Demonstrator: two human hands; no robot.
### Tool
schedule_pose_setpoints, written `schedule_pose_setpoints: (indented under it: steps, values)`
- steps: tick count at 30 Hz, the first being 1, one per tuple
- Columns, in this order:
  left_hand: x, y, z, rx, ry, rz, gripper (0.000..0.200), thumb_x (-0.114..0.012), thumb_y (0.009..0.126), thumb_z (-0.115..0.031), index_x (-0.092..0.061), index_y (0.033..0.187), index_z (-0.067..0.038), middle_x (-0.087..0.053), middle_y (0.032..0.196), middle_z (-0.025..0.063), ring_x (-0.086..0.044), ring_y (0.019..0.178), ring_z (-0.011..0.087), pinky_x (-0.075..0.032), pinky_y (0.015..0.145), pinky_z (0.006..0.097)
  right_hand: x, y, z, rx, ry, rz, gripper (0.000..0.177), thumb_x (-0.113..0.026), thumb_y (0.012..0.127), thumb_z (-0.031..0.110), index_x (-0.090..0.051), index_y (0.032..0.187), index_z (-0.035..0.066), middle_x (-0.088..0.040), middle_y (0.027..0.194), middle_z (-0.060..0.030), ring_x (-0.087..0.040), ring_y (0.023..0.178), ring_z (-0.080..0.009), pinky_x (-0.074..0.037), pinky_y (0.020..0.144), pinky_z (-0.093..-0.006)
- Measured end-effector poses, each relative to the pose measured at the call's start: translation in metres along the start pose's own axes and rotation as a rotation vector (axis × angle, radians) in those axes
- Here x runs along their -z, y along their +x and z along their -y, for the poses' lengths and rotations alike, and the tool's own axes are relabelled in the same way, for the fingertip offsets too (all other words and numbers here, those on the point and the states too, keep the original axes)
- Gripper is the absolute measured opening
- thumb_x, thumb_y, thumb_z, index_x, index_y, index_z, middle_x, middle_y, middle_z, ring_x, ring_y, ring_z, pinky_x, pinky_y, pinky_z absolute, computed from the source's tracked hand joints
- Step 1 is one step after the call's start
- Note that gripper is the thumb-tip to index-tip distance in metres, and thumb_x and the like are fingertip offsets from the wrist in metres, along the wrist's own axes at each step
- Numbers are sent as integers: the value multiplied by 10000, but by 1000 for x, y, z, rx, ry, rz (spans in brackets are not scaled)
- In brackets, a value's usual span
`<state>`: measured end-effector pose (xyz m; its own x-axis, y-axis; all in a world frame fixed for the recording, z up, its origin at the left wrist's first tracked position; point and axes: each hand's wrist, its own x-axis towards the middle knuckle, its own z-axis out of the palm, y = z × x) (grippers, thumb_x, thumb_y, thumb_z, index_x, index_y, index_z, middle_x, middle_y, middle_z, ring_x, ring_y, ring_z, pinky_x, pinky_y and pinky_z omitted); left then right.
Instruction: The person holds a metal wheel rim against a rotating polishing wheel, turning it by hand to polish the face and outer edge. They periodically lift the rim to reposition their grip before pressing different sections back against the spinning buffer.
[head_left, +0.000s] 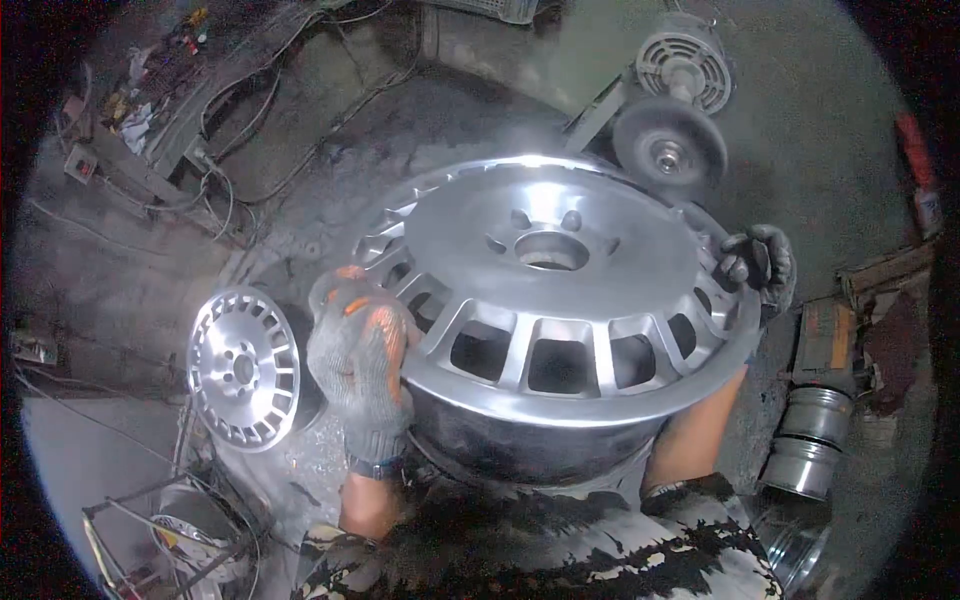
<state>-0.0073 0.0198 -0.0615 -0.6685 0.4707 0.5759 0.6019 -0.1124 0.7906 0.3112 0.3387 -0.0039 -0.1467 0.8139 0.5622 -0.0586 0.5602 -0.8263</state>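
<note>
A large silver alloy wheel point(460, 235) with rectangular slots around its face fills the middle of the view, held close in front of my body. My left hand point(360, 345), in a grey knitted glove with orange patches, grips its left edge. On the opposite edge, my right hand point(765, 262) curls its fingers over the rim in a dark-stained glove. Just past the wheel's far edge is a round buffing wheel point(668, 148), blurred as if spinning. Whether the two touch is hidden.
An electric motor point(685, 70) sits behind the buffing wheel. Another slotted alloy wheel point(243, 370) leans at the left. Shiny rim barrels point(805, 440) are stacked at lower right, below a cardboard box point(828, 335). Loose cables point(225, 185) and a metal frame point(130, 530) lie leftward.
</note>
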Motion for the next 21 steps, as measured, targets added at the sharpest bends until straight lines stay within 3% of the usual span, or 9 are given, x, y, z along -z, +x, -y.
schedule_pose_setpoints:
  steps: [2, 7, 9, 13, 14, 15, 17, 18, 21]
  values:
    - [0, -2, 9, -94, 88, 12, 214, -692, 935, -128, -730, 1036, 57, -712, 1048, 168, -670, 1011, 309, -502, 973, 425, -3, 8, -8, 33, -28, 41, 302, -563, 1051, 271, -648, 1121, -10, -720, 885, -116, -674, 770, -163, -547, 696, -285]
    - [-3, 2, -1, 28, 22, -31, 199, -702, 943, -80, -749, 1130, -29, -730, 1143, 165, -690, 1099, 327, -530, 1015, 456, 0, 20, -11, -10, -72, 121, 265, -584, 1035, 245, -660, 1091, -2, -694, 851, -83, -659, 729, -152, -534, 655, -282]
    - [-7, 8, 2, -67, 21, -70, 165, -700, 916, -58, -723, 1023, 64, -711, 1024, 167, -660, 993, 284, -493, 984, 414, 9, 20, -9, -93, -49, 138, 250, -594, 1029, 238, -665, 1061, 0, -683, 843, -67, -641, 699, -140, -527, 631, -287]
    - [-7, 3, 17, -75, 97, -69, 190, -689, 935, -112, -724, 1035, 46, -719, 992, 167, -678, 981, 284, -524, 915, 418, -6, -3, 26, -147, 48, 72, 238, -582, 1037, 225, -669, 1002, 6, -664, 830, -31, -601, 638, -107, -487, 570, -272]
    - [-2, 3, 24, -51, 96, -53, 206, -693, 945, -129, -726, 1075, 27, -728, 1043, 173, -698, 982, 286, -555, 867, 424, -7, -9, 30, -10, -114, 43, 229, -593, 1026, 222, -671, 997, 9, -658, 821, -31, -595, 627, -105, -473, 556, -265]
    - [-1, 4, 30, 39, -30, -50, 217, -690, 953, -137, -720, 1096, 23, -729, 1065, 170, -705, 970, 278, -570, 834, 419, -6, -14, 33, 125, -279, 11, 220, -604, 1014, 219, -672, 991, 11, -651, 812, -30, -588, 617, -103, -458, 542, -258]
    - [0, 7, 39, 285, -405, -83, 234, -679, 965, -143, -699, 1120, 31, -723, 1078, 157, -704, 931, 255, -584, 783, 398, -28, -33, 76, -46, -75, -91, 167, -664, 942, 184, -686, 949, 18, -636, 798, -40, -589, 612, -137, -447, 536, -276]
    - [-1, 11, 45, 447, -653, -101, 240, -670, 970, -141, -685, 1123, 43, -716, 1070, 146, -696, 905, 239, -583, 764, 382, -36, -42, 89, -10, -221, -108, 175, -658, 951, 189, -689, 942, 17, -641, 804, -49, -603, 628, -148, -466, 555, -291]
    - [0, 19, 65, 151, -453, 0, 271, -592, 989, -140, -605, 1194, 38, -680, 1076, 120, -649, 853, 204, -578, 779, 340, -35, -53, 98, 189, -566, -106, 215, -597, 1014, 181, -699, 929, 12, -671, 833, -73, -656, 693, -175, -520, 626, -330]
